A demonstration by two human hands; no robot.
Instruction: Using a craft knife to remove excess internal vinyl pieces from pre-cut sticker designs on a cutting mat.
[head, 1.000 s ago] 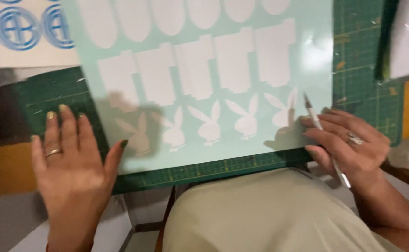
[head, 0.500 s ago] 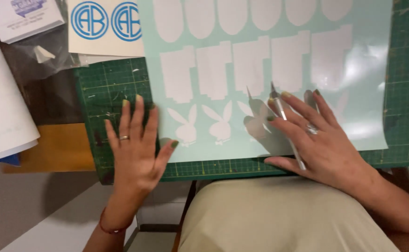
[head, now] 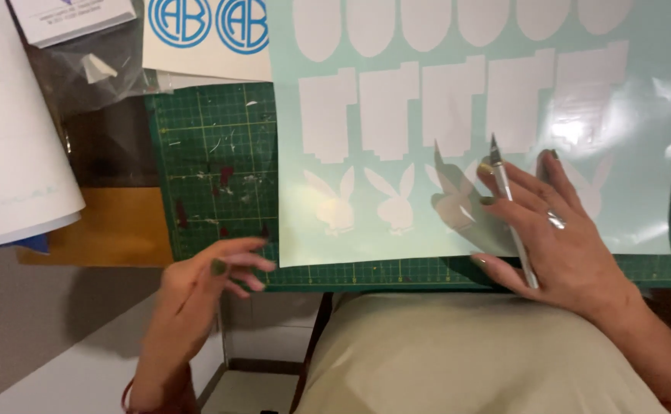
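A pale mint vinyl sheet (head: 657, 115) with white cut-out shapes (ovals, stepped rectangles, rabbit heads) lies on a dark green cutting mat (head: 213, 176). My right hand (head: 561, 234) rests flat on the sheet's lower right part, over two rabbit shapes, and holds a slim silver craft knife (head: 513, 215) whose blade points up toward the rectangles. My left hand (head: 205, 280) hovers off the sheet at the mat's lower left corner, fingers loosely curled, holding nothing. A rabbit shape (head: 331, 201) lies just right of it.
A white sheet with two blue round logos (head: 209, 34) lies at the mat's top left. A large white roll or board (head: 13, 146) sits far left, with a clear plastic bag (head: 94, 73) and an orange-brown surface (head: 113, 226) beside it. My beige lap (head: 465, 356) is below.
My left hand has lifted off the mat and pulled back down-left, fingers curling. The view shifted so the sheet sits further right. My right hand stays on the sheet with the knife.
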